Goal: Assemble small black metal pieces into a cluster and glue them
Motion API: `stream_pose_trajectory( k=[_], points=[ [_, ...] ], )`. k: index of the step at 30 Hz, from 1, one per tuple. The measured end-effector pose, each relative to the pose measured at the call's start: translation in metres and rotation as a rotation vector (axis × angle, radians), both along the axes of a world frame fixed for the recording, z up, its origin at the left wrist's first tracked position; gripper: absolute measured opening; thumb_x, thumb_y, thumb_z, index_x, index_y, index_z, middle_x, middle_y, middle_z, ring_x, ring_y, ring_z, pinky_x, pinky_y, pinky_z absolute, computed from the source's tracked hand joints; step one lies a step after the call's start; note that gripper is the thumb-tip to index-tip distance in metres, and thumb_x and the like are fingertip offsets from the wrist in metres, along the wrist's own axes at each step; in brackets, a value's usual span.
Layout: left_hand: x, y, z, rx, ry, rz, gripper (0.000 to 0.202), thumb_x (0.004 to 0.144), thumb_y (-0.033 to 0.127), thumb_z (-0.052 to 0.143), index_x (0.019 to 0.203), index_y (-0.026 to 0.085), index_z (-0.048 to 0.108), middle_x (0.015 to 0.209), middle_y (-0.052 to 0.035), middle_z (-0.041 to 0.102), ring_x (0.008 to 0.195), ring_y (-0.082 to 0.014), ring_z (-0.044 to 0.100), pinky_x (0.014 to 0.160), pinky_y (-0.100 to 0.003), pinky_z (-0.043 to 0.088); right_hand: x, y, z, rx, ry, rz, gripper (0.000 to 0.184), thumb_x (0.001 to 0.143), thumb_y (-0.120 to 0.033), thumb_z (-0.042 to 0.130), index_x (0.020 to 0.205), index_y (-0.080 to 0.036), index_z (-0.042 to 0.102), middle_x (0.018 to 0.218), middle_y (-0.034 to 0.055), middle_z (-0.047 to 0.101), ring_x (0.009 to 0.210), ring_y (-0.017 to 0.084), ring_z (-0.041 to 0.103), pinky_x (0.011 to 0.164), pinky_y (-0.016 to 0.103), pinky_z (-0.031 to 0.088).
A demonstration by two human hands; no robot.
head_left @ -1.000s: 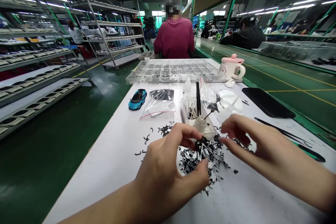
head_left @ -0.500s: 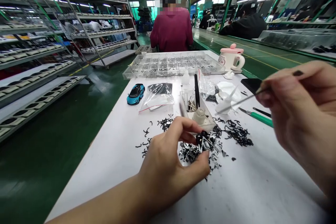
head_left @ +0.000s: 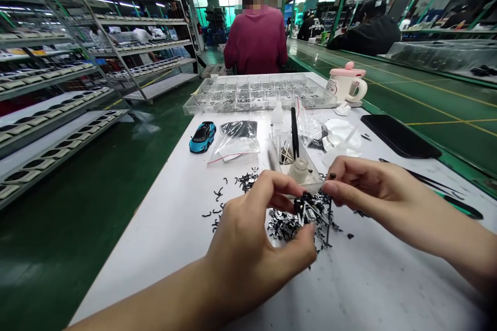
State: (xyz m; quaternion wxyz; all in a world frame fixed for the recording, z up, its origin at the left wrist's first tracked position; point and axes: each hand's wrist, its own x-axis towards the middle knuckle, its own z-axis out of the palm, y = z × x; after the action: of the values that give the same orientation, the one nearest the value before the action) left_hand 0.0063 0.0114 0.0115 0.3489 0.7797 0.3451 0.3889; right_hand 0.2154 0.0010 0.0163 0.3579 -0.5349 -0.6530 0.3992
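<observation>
My left hand (head_left: 248,238) grips a small black part with thin silver prongs (head_left: 306,208) between thumb and fingertips, just above the white tabletop. To its right, my right hand (head_left: 373,191) pinches a thin dark rod-like tool (head_left: 330,220), whose shaft points down close beside that part. Whether the tool touches the part, I cannot tell. Below both hands lies a pile of small black and silver pieces (head_left: 282,226). Directly behind stands a small clear tray (head_left: 310,186) holding a glass jar (head_left: 298,169) and black tweezers (head_left: 295,134).
A compartmented clear case (head_left: 256,108) spans the table's far end, with a lidded mug (head_left: 341,85) to its right. A blue toy car (head_left: 202,137) and a plastic bag (head_left: 236,139) lie left. A dark flat pad (head_left: 399,134) and a green-handled tool (head_left: 462,206) lie right.
My right hand has moved left and away from the camera, bringing the rod-like tool down beside the part. My left hand keeps its grip almost in place. The view has shifted slightly.
</observation>
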Motion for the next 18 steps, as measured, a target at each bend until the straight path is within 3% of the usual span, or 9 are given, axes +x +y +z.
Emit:
stream_pose_trajectory(
  k=[13,16,18],
  points=[
    [0.000,0.000,-0.001,0.015,0.011,0.005,0.029,0.075,0.013,0.066,0.097,0.022,0.050,0.095,0.0027,0.064,0.084,-0.0101,0.063,0.078,-0.020,0.053,0.002,-0.003,0.001,0.030,-0.021,0.010,0.028,0.090,-0.043,0.062,0.073,-0.021,0.056,0.060,-0.0061,0.048,0.056,0.008,0.041,0.048,0.017,0.032],
    [0.000,0.001,0.000,0.018,0.000,-0.003,0.030,0.075,0.014,0.066,0.098,0.023,0.049,0.096,0.0025,0.064,0.083,-0.0105,0.063,0.077,-0.022,0.053,0.008,-0.002,0.003,0.120,0.015,-0.082,0.028,0.088,-0.046,0.063,0.075,-0.022,0.058,0.061,-0.0049,0.050,0.055,0.008,0.043,0.047,0.018,0.034],
    [-0.002,0.000,0.001,0.003,-0.009,-0.001,0.029,0.076,0.015,0.066,0.098,0.023,0.049,0.097,0.0027,0.064,0.085,-0.0107,0.063,0.078,-0.022,0.052,0.012,-0.002,0.003,0.247,0.082,-0.213,0.025,0.088,-0.044,0.065,0.077,-0.022,0.060,0.064,-0.0037,0.054,0.058,0.009,0.047,0.048,0.019,0.037]
  ],
)
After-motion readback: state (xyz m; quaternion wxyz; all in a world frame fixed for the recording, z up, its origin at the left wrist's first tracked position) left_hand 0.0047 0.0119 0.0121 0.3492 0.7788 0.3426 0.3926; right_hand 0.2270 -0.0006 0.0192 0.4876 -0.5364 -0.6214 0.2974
